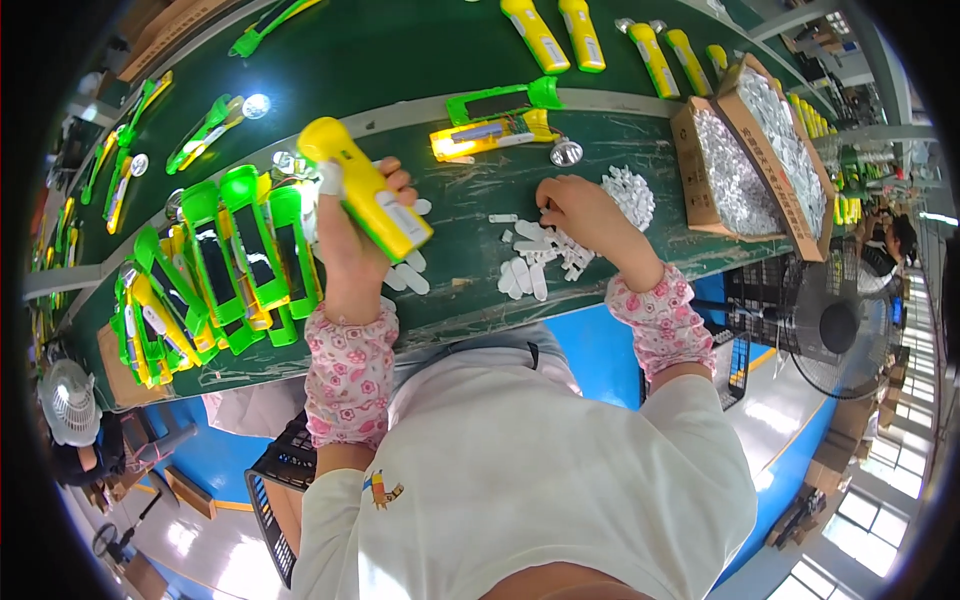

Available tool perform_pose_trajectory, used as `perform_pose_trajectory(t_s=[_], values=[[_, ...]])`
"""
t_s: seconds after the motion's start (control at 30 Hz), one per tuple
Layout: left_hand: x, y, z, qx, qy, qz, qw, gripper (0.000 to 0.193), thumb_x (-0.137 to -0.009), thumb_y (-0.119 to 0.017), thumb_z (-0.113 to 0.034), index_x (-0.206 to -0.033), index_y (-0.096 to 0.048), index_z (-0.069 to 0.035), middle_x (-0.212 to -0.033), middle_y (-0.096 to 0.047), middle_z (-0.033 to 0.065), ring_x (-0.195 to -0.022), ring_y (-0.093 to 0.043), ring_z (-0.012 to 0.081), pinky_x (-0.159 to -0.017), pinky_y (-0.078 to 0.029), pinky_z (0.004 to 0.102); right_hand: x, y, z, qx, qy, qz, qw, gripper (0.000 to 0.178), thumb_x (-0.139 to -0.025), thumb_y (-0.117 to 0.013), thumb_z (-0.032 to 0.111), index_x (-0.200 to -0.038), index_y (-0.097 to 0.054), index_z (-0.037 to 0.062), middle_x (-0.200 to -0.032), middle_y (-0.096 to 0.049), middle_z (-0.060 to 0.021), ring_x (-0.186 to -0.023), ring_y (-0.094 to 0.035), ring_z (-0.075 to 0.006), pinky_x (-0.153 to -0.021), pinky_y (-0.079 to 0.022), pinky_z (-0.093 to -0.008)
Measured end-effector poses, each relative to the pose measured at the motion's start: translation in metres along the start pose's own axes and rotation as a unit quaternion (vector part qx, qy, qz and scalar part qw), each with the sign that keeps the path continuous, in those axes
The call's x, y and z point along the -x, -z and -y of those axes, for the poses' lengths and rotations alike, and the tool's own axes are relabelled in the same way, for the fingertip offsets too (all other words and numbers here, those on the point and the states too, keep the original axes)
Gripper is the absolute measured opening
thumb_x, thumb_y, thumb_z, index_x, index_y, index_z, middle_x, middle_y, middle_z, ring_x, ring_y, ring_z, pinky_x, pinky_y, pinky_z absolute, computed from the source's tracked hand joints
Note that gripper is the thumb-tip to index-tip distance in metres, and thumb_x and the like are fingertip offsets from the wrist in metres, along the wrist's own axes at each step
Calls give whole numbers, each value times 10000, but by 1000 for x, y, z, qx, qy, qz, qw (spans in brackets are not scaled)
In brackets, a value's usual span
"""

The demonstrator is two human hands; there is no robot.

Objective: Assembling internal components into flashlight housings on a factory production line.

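Some way along, apparently, clasping a closed-looking yellow flashlight [366, 186] left of center in the left hand [345, 235], touching white pieces [520, 275] mid-frame with the right hand [592, 214], any pinch hidden, facing seemingly unfinished green-and-yellow units [240, 187] at left.

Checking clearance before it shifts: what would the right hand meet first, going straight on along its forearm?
Probably the opened yellow casing, ahead and left of the right hand; depth is unclear, so it might pass above.
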State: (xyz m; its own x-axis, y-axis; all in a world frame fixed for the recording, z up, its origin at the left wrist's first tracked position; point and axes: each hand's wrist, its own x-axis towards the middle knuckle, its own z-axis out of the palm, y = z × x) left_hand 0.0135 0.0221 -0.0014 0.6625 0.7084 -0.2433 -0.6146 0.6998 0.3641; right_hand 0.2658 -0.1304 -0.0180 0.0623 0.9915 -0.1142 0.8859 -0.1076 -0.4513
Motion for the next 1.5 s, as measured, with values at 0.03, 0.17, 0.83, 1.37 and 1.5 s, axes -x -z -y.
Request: perform_pose_trajectory(t_s=[0.03,0.17,0.83,1.37,1.5], values=[[2,2,3,-23,-5,60,998,465,-927,-568,-408,-1150,-444,-19,-1024,-543,140,-916,-554,253,-834,-480,372,1,1,-2,-1,19,-8,1000,181,-743,-670,97,-899,-584,66,-785,-584,-106,-809,-587,-305,-686,-469,-418],[1,9,22,-75,-18,93,993,585,-940,-521,-447,-1302,-389,-7,-1087,-544,121,-1055,-544,242,-998,-419,405,-8,32,28,-145,28,36,988,113,-783,-663,30,-891,-640,52,-844,-634,-73,-788,-615,-171,-670,-482,-286],[20,-27,34,-498,-204,109,836,427,-969,-434,-91,-1329,-236,24,-1188,-435,121,-1089,-472,164,-938,-406,313,-59,29,103,-309,199,-212,906,289,-800,-701,18,-1067,-593,47,-1061,-575,-89,-854,-597,-150,-658,-488,-227],[-130,-71,-11,-431,-195,25,880,264,-991,-436,-250,-1118,-412,-19,-1008,-601,132,-818,-636,213,-674,-551,351,-216,138,-20,-317,36,-179,931,384,-905,-619,224,-1243,-522,72,-1082,-653,-103,-954,-655,-224,-734,-535,-334],[-208,-58,-28,-463,-185,-14,867,257,-981,-457,-233,-1119,-390,-27,-976,-575,105,-786,-615,200,-661,-550,368,-324,150,-140,286,-95,-289,909,603,-788,-637,69,-1348,-436,159,-1368,-443,-130,-1259,-454,-344,-946,-469,-463]])
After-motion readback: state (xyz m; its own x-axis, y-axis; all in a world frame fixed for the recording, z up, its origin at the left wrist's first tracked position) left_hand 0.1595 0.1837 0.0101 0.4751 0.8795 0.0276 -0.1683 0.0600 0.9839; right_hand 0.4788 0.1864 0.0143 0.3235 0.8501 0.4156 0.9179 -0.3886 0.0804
